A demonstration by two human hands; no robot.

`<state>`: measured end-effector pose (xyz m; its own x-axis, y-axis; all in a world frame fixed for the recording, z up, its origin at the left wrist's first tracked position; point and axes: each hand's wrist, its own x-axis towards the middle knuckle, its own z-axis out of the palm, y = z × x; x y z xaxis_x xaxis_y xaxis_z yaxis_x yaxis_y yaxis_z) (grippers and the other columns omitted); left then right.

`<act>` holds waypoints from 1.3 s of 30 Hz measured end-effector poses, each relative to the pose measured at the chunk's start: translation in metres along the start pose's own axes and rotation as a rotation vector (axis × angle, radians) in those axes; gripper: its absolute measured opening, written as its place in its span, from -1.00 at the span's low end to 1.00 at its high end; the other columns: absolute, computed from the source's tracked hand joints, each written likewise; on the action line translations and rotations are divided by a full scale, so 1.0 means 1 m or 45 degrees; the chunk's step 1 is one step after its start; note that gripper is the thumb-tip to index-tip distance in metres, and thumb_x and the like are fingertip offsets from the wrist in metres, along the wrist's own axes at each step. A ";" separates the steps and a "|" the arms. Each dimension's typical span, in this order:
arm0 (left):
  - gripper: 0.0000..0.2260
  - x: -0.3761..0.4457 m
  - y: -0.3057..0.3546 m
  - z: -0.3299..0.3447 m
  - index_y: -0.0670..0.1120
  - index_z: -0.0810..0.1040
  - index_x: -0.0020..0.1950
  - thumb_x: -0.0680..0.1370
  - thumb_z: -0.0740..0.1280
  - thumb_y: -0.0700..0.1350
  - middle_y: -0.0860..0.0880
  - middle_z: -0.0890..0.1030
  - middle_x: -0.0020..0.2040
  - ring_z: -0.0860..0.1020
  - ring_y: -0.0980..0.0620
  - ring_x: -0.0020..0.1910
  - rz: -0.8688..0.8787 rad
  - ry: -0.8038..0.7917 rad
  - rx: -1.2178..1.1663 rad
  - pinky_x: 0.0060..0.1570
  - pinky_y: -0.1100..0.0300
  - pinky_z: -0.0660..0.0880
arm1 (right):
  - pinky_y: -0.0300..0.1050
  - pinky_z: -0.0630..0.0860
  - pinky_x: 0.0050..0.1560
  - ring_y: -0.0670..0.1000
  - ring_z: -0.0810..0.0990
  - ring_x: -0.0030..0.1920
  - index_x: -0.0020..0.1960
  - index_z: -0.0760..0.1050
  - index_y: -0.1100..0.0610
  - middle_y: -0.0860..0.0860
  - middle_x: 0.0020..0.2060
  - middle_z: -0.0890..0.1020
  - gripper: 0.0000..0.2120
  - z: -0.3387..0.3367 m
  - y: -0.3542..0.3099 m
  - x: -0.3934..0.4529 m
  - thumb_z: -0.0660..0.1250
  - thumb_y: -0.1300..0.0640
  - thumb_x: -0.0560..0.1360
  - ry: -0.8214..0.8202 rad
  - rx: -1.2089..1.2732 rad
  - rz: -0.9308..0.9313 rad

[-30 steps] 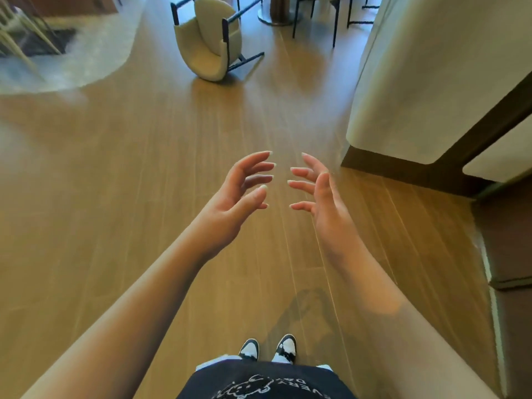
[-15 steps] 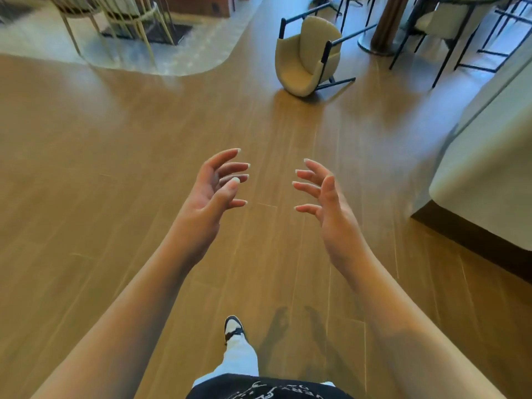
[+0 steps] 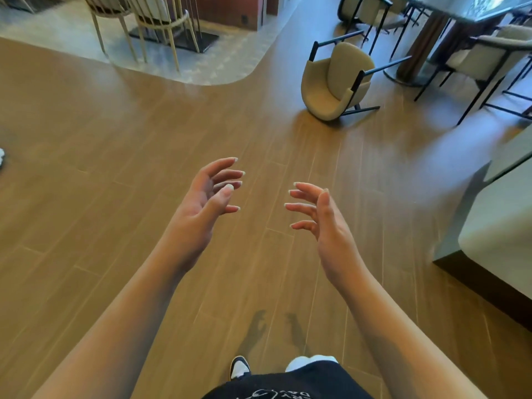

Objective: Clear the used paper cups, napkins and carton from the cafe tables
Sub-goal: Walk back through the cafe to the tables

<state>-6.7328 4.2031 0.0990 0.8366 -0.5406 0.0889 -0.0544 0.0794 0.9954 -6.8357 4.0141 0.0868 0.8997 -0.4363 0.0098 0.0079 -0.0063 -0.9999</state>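
Left hand and right hand hover empty; each grip spread, fingers loosely curved.

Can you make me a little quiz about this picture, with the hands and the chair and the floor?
1. True or false: the left hand is holding a paper cup.
2. Which best describes the beige chair past the hands? A) tipped over on the wooden floor B) stacked on a table C) being carried
3. Fill in: the right hand has its fingers spread and holds ____.

Key: 1 false; 2 A; 3 nothing.
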 end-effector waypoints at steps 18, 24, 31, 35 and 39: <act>-0.57 0.257 -0.015 0.004 0.20 0.41 0.42 0.54 0.28 0.14 0.13 0.62 0.22 0.58 0.06 0.27 0.001 0.076 0.142 0.09 0.14 0.59 | 0.09 0.57 0.14 0.09 0.66 0.14 0.40 0.40 -0.02 0.06 0.27 0.58 -0.50 -0.024 -0.001 0.282 -0.04 -0.17 0.58 -0.112 0.092 -0.015; -0.56 0.325 -0.020 -0.020 0.18 0.42 0.42 0.53 0.27 0.13 0.12 0.63 0.21 0.60 0.03 0.25 -0.014 0.169 0.102 0.09 0.13 0.59 | 0.12 0.56 0.14 0.16 0.64 0.16 0.39 0.42 0.01 0.10 0.26 0.58 -0.51 -0.012 -0.005 0.363 -0.02 -0.16 0.60 -0.143 0.149 0.011; -0.53 0.404 -0.041 -0.100 0.17 0.43 0.42 0.51 0.27 0.16 0.13 0.63 0.21 0.61 0.05 0.24 -0.036 0.267 0.101 0.09 0.12 0.59 | 0.07 0.56 0.10 0.09 0.66 0.12 0.35 0.45 -0.01 0.07 0.24 0.60 -0.55 0.051 0.012 0.468 -0.01 -0.13 0.60 -0.242 0.149 0.019; -0.56 0.459 -0.036 -0.156 0.20 0.43 0.40 0.51 0.27 0.15 0.15 0.63 0.20 0.60 0.07 0.24 -0.003 0.279 0.095 0.09 0.14 0.59 | 0.06 0.57 0.08 0.09 0.67 0.10 0.34 0.46 -0.03 0.06 0.22 0.60 -0.56 0.102 0.005 0.535 0.00 -0.14 0.60 -0.220 0.147 -0.018; -0.55 0.518 -0.028 -0.200 0.19 0.42 0.40 0.51 0.26 0.15 0.18 0.63 0.18 0.59 0.10 0.24 0.025 0.256 0.095 0.10 0.15 0.59 | 0.06 0.57 0.06 0.10 0.66 0.11 0.33 0.45 -0.03 0.07 0.22 0.59 -0.57 0.140 -0.007 0.592 -0.01 -0.14 0.61 -0.184 0.117 -0.047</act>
<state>-6.1890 4.0887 0.1098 0.9266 -0.3607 0.1067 -0.1059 0.0220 0.9941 -6.2420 3.8822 0.0997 0.9515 -0.3031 0.0524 0.0756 0.0654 -0.9950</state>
